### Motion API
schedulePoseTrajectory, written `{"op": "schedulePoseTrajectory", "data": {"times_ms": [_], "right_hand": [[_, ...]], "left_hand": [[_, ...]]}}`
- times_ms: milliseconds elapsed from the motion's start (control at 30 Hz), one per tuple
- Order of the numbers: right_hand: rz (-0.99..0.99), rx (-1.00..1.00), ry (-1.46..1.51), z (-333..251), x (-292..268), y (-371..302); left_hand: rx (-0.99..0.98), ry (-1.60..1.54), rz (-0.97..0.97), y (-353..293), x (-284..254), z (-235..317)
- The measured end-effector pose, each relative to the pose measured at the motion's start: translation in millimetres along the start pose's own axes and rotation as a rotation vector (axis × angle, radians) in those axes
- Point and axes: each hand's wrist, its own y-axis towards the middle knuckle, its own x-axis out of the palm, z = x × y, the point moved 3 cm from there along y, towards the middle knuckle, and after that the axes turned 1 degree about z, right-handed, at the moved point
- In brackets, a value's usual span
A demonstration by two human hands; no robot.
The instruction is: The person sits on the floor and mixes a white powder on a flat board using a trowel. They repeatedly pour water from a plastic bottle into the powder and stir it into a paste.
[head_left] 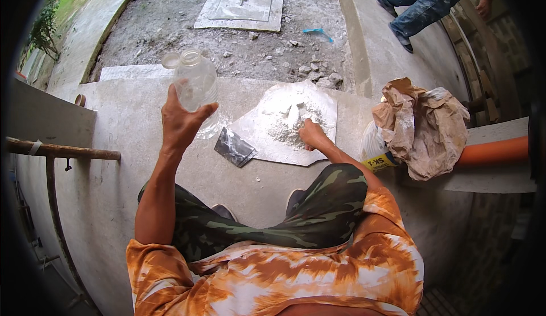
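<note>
My left hand (181, 117) grips a large clear plastic bottle (199, 85), held upright at the far left of the board. Its round lid (170, 60) hangs open beside the mouth. On a pale flat board (264, 148) lies a heap of whitish-grey powder (284, 128). Over the heap's right side, my right hand (313, 134) has its fingers closed; whatever they hold is hidden. A small bright white piece (293, 116) shows in the powder just beyond that hand. Near the board's left corner lies a dark, powder-smeared flat plate (235, 147).
To the right, crumpled brown paper (412, 125) covers a white container beside an orange pipe (493, 150). Beyond the ledge are rubble (321, 74), a blue strip (318, 32) and a square concrete cover (242, 4). Another person's legs (424, 11) show at far right; a metal rail (62, 148) stands left.
</note>
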Motion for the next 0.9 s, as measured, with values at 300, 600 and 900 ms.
{"op": "schedulePoseTrajectory", "data": {"times_ms": [300,600,900], "right_hand": [[0.154,-0.11,-0.482,1.8,-53.3,-34.4],[0.317,-0.201,-0.547,16.2,-72.0,-43.0],[0.383,0.015,-0.393,53.0,-52.7,-12.7]], "left_hand": [[0.02,0.027,0.024,-1.7,-7.8,-9.5],[0.031,0.023,0.016,-1.5,-8.9,-5.6],[0.051,0.008,-0.001,-0.7,-4.3,-5.6]]}}
